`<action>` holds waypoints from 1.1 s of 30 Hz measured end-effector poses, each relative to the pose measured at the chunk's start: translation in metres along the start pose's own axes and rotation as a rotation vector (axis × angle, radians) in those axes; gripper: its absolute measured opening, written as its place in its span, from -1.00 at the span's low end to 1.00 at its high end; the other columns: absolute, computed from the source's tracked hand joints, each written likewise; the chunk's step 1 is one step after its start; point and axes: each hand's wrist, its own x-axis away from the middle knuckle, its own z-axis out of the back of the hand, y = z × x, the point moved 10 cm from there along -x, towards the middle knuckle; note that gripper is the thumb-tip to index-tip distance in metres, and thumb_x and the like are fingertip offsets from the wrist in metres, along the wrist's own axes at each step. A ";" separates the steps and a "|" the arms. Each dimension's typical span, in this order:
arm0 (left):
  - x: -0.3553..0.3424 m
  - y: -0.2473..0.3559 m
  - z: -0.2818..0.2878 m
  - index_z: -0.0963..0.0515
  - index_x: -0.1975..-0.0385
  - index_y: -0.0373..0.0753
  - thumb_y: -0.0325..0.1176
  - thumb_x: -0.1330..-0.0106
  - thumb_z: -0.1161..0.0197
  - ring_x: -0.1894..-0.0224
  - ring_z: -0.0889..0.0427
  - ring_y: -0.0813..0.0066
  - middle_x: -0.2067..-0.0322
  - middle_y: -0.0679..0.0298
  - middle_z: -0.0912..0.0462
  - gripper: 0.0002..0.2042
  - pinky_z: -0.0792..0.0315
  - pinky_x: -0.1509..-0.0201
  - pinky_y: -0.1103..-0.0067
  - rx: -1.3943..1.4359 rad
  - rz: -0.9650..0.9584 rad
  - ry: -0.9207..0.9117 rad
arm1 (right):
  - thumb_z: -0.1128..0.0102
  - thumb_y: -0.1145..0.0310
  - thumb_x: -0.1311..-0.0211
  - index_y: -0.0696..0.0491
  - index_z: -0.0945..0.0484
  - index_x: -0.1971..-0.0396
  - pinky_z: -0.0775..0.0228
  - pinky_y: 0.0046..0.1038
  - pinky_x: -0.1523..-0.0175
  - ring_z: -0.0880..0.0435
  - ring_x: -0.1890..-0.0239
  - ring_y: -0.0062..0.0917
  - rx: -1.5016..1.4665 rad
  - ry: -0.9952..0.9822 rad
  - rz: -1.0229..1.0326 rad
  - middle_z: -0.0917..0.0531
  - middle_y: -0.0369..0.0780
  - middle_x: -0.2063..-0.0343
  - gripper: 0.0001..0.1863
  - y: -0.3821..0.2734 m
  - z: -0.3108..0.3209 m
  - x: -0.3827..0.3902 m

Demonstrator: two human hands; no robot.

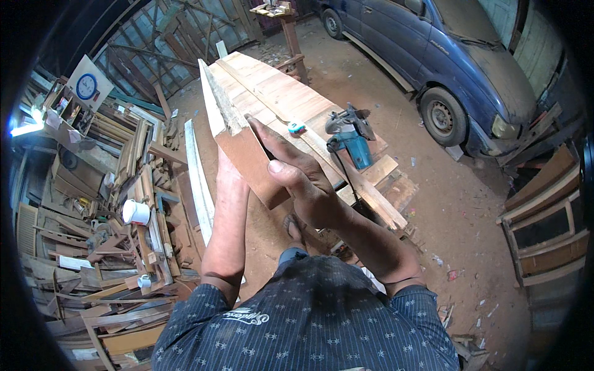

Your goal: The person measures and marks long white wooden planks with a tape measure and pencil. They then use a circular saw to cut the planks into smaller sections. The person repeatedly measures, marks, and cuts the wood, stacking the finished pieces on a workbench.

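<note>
A thick wooden plank [252, 162] with a brown near end is raised in front of me, slanting away to the far left. My right hand [300, 170] grips its right edge, the thumb lying against the brown face. Behind the plank's left side is my left hand [228, 166], holding it from beneath; its fingers are hidden. Past my right hand, a teal tape measure [296, 127] sits on the pale boards of the workbench [272, 77]. To the right lies a teal corded power tool [357, 148], seemingly a circular saw.
Piled timber [130, 161] fills the left side, with a white bucket [136, 212] on it. A long pale board [197, 179] lies left of my left arm. A dusty blue van [433, 55] is parked at the far right. Wooden frames [547, 226] lean at the right.
</note>
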 end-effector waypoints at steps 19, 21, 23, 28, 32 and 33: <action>0.071 -0.065 0.056 -0.42 -0.03 -0.33 -0.33 -0.52 -0.09 0.12 -0.59 0.40 0.19 0.16 -0.54 -0.77 -0.58 0.03 0.55 0.506 0.263 0.023 | -0.35 0.41 -0.29 0.36 -0.16 -0.41 -0.39 -0.20 -0.35 -0.48 -0.34 0.00 0.466 0.090 0.069 -0.45 0.22 -0.27 -0.21 0.021 -0.020 0.055; 0.077 -0.063 0.044 -0.42 -0.02 -0.33 -0.36 -0.52 -0.10 0.13 -0.59 0.40 0.20 0.16 -0.53 -0.78 -0.58 0.04 0.56 0.539 0.264 0.028 | -0.35 0.36 -0.30 0.36 -0.17 -0.41 -0.36 -0.17 -0.38 -0.45 -0.36 0.02 0.486 0.072 0.081 -0.43 0.23 -0.28 -0.20 0.024 -0.024 0.057; 0.080 -0.058 0.039 -0.43 0.00 -0.34 -0.39 -0.50 -0.11 0.13 -0.58 0.40 0.21 0.17 -0.51 -0.80 -0.57 0.02 0.56 0.528 0.248 0.017 | -0.36 0.32 -0.30 0.36 -0.17 -0.41 -0.34 -0.15 -0.39 -0.42 -0.38 0.03 0.515 0.051 0.084 -0.42 0.23 -0.28 -0.19 0.026 -0.027 0.058; 0.084 -0.067 0.043 -0.44 0.02 -0.33 -0.36 -0.49 -0.12 0.15 -0.56 0.43 0.22 0.22 -0.51 -0.79 -0.55 0.01 0.52 0.674 0.348 -0.060 | -0.38 0.30 -0.27 0.33 -0.19 -0.41 -0.33 -0.13 -0.41 -0.42 -0.37 0.04 0.537 0.015 0.056 -0.41 0.22 -0.29 -0.18 0.034 -0.038 0.066; 0.087 -0.078 0.074 -0.38 0.05 -0.28 -0.18 -0.50 -0.13 0.21 -0.47 0.45 0.27 0.33 -0.37 -0.72 -0.45 0.04 0.49 0.723 0.308 0.031 | -0.41 0.39 -0.19 0.30 -0.20 -0.41 -0.35 -0.12 -0.40 -0.45 -0.34 0.08 0.587 0.026 0.030 -0.41 0.22 -0.28 -0.16 0.037 -0.042 0.070; 0.086 -0.080 0.076 -0.38 0.05 -0.27 -0.17 -0.50 -0.13 0.21 -0.47 0.44 0.28 0.33 -0.38 -0.71 -0.45 0.03 0.48 0.730 0.299 0.021 | -0.41 0.42 -0.17 0.29 -0.20 -0.41 -0.35 -0.12 -0.39 -0.45 -0.33 0.09 0.600 0.031 0.018 -0.42 0.22 -0.28 -0.16 0.040 -0.041 0.069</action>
